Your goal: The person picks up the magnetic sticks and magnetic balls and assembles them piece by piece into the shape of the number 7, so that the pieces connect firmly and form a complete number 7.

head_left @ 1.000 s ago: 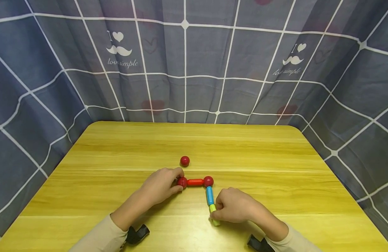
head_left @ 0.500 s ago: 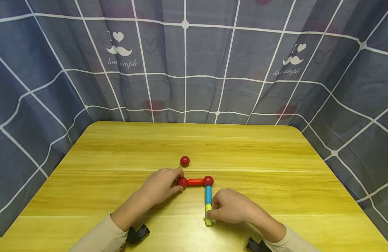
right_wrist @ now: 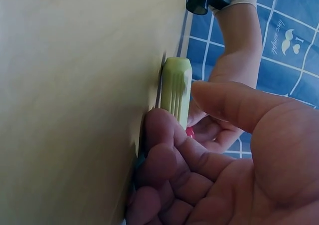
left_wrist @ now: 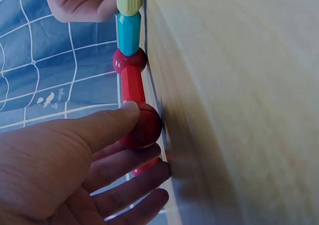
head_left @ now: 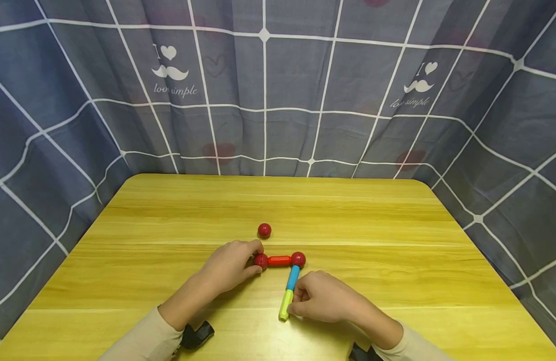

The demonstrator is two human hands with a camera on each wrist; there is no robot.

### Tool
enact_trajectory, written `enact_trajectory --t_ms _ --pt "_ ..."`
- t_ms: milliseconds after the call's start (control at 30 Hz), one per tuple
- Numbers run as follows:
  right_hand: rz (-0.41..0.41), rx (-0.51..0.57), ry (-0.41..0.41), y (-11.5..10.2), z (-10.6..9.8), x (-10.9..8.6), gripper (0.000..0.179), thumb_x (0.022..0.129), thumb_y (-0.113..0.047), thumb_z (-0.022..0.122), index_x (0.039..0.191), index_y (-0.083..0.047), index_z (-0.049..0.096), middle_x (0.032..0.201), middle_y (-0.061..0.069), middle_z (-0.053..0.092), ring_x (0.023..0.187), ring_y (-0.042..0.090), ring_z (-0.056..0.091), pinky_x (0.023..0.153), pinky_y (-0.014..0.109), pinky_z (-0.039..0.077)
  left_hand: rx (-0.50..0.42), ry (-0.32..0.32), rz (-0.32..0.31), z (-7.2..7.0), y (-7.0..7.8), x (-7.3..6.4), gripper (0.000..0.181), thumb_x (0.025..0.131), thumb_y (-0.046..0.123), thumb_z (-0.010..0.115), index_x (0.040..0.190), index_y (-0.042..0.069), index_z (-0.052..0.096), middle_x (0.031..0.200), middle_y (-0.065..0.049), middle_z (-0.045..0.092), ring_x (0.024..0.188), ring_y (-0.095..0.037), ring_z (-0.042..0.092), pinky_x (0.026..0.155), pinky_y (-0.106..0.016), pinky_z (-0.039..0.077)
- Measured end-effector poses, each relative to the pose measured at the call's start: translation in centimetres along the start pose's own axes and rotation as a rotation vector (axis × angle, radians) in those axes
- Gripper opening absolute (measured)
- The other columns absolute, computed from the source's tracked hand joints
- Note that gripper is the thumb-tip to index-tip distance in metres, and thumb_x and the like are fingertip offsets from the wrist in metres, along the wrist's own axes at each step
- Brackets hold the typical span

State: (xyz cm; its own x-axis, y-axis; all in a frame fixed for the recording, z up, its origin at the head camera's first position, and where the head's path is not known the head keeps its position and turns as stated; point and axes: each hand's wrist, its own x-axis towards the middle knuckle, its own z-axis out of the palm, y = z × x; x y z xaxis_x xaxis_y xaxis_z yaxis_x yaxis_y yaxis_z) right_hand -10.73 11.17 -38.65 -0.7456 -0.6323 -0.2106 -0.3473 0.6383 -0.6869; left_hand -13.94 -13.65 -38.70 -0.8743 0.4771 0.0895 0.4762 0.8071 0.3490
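Observation:
My left hand (head_left: 232, 265) pinches a red ball (left_wrist: 144, 127) between thumb and fingers, at the left end of a red magnetic rod (head_left: 280, 260). Another red ball (head_left: 298, 259) joins that rod's right end. From there a blue rod (head_left: 293, 277) slants toward the front left, with a yellow-green rod (head_left: 285, 306) joined end to end after it. My right hand (head_left: 325, 298) holds the yellow-green rod from its right side, thumb and curled fingers against it. In the right wrist view, those fingers hide part of the yellow-green rod (right_wrist: 175, 88).
A loose red ball (head_left: 264, 230) lies on the wooden table (head_left: 169, 210) just beyond my left fingertips. Grey checked curtains (head_left: 287, 75) hang behind the table and along both sides. Black wrist mounts (head_left: 196, 336) sit below the sleeves.
My right hand has moved left, swinging the free end of the joined blue and yellow-green rods leftward around the corner ball. The left hand, its ball and the red rod stay in place.

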Motion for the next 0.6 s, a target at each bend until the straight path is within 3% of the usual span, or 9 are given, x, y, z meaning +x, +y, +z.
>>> enact_trajectory --t_ms 600 --pt "-0.018 -0.034 0.012 0.26 0.1 0.23 0.022 0.085 -0.034 0.073 0.069 -0.024 0.063 0.058 -0.013 0.057 0.047 0.003 0.045 0.046 0.021 0.036 -0.02 0.012 -0.004 0.01 -0.03 0.18 0.025 0.082 0.025 0.08 0.1 0.019 0.063 0.078 0.013 0.057 0.069 -0.007 0.05 0.063 -0.028 0.043"
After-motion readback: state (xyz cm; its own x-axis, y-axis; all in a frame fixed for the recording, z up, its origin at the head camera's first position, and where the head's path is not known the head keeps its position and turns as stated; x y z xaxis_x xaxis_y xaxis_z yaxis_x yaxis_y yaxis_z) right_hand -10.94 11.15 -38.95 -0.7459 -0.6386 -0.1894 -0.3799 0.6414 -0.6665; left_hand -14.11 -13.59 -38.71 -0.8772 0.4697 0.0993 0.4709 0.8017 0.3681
